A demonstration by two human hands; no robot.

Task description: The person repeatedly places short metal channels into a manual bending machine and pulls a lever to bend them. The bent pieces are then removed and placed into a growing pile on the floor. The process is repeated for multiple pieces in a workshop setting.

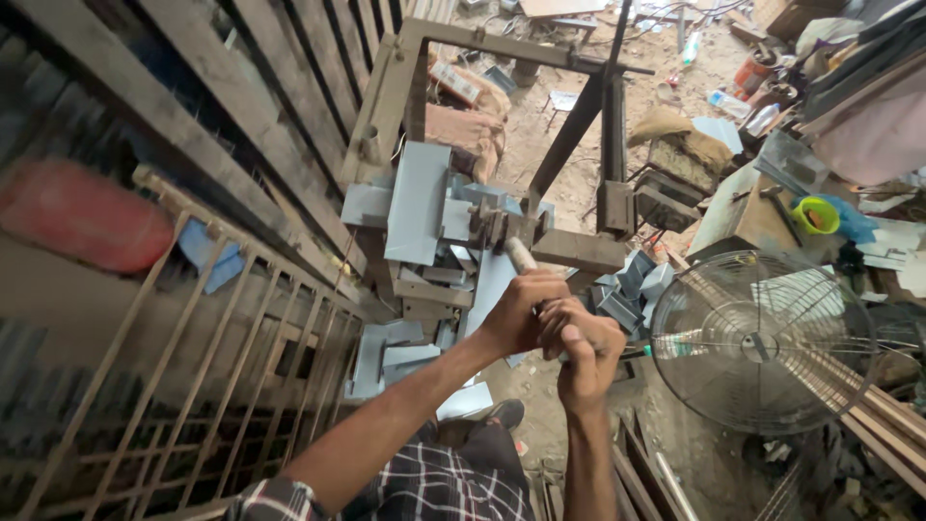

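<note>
Both hands, left hand (516,314) and right hand (588,352), are clamped together on the pale round lever handle (521,256) of a rusty steel-framed press (579,251). Bent grey sheet-metal pieces (420,207) lie stacked on the press, and a round wire-caged fan (762,342) stands just beside the right hand.

A single head-worn camera looks steeply down from above the person, facing forward over both arms into a cluttered workshop. The hands (555,333) sit close, near frame centre, with the metal press frame (502,222) just beyond. A railing (193,367) fills the near left; a fan (762,342) stands right, the dirt floor (569,145) far.
</note>
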